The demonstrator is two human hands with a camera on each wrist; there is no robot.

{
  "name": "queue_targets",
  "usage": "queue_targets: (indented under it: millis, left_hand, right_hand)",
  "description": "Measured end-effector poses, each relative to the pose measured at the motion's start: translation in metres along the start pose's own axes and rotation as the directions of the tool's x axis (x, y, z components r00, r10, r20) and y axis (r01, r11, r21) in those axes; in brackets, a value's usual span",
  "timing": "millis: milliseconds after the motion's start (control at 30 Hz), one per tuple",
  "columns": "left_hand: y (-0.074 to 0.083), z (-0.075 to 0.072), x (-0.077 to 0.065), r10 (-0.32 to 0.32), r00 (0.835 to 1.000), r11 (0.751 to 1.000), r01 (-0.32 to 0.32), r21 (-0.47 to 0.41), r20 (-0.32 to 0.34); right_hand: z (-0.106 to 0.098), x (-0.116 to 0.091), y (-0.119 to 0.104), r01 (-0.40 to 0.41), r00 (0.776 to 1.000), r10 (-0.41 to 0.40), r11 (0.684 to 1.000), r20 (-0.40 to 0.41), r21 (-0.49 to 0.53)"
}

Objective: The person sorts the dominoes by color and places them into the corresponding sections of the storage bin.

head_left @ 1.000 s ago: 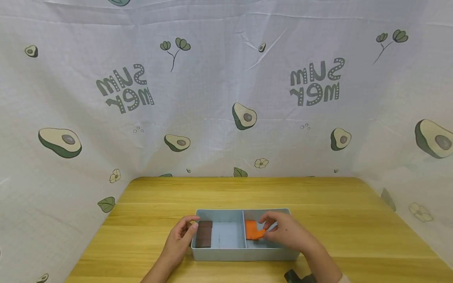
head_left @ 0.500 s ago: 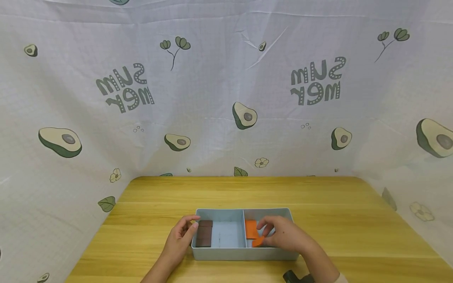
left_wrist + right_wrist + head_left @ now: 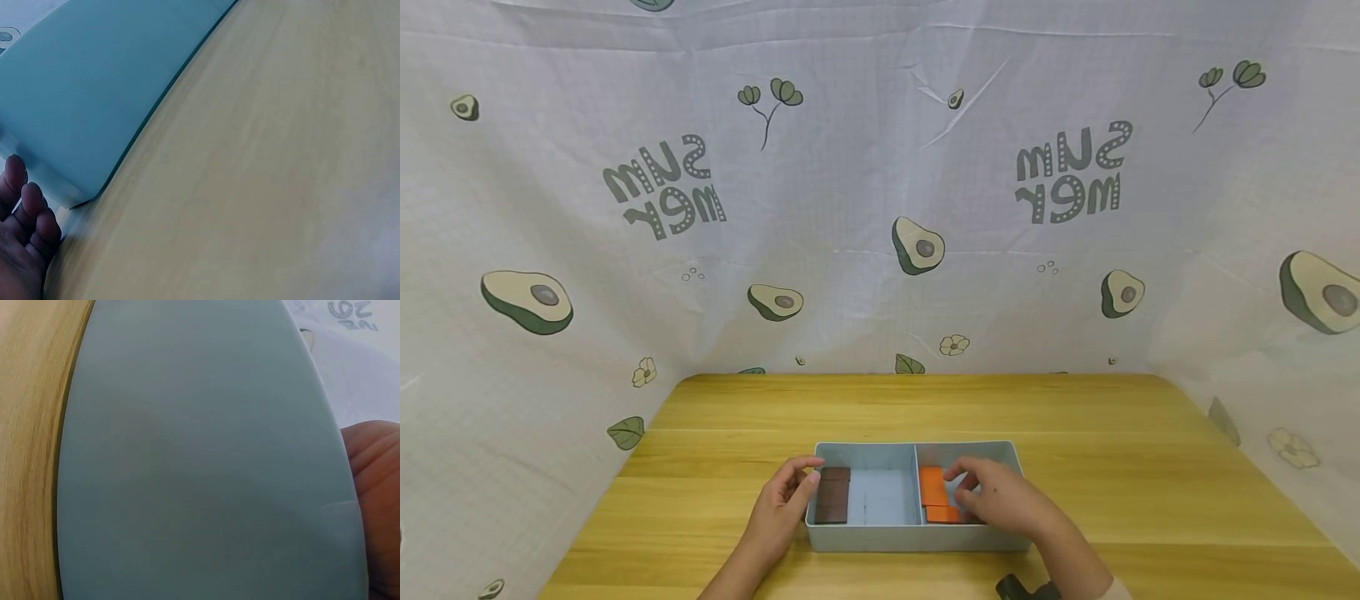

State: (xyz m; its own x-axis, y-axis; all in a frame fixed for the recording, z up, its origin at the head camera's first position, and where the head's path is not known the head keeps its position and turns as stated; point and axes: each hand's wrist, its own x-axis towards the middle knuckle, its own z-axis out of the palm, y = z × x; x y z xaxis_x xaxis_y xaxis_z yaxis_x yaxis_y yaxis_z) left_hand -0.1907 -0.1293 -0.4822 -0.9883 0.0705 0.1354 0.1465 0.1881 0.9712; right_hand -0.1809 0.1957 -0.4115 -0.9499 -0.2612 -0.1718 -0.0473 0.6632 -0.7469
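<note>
A pale blue two-part box [image 3: 880,540] stands on the table. Against its left end, my left hand [image 3: 777,504] rests with thumb and index fingertip at the rim; more of its fingers [image 3: 35,203] show outside the end wall in the left wrist view. Dark brown flat pieces [image 3: 832,496] lie at the left end of the left compartment. Over the right compartment, my right hand [image 3: 1003,497] has thumb and index finger apart. Beside its thumb, a flat orange piece [image 3: 942,514] lies at the front wall, below another orange piece [image 3: 933,485] along the divider.
The wooden table [image 3: 1150,483] extends around the box. A white cloth [image 3: 850,167] printed with avocados hangs behind and at both sides. Near the right wrist, a black object [image 3: 1026,588] shows at the bottom edge.
My right hand has lowered the front orange piece from a tilt to lying flat by the front wall and released it. The left hand and the box stay in place.
</note>
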Motion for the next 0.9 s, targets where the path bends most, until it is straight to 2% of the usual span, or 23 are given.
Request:
queue_targets:
  millis: [133, 267, 500, 900]
  left_hand:
    - [0.0, -0.0004, 0.0002, 0.0, 1.0, 1.0, 0.0, 0.001, -0.004]
    - [-0.0004, -0.0011, -0.0001, 0.003, 1.0, 1.0, -0.003, 0.004, -0.008]
    - [-0.0004, -0.0015, -0.0011, 0.0, 1.0, 1.0, 0.0, 0.012, -0.012]
    - [-0.0014, -0.0029, -0.0032, 0.001, 1.0, 1.0, -0.001, 0.02, -0.023]
  right_hand:
    - [0.0018, 0.0009, -0.0022, -0.036, 0.999, 0.036, 0.999, -0.012, -0.013]
    - [0.0023, 0.0014, -0.0015, -0.047, 0.999, 0.047, 0.998, 0.006, 0.05]
    - [0.0005, 0.0012, 0.0009, -0.004, 0.997, -0.01, 0.984, 0.077, 0.18]
    - [0.0009, 0.0018, 0.0036, 0.015, 0.992, -0.044, 0.973, 0.121, 0.231]
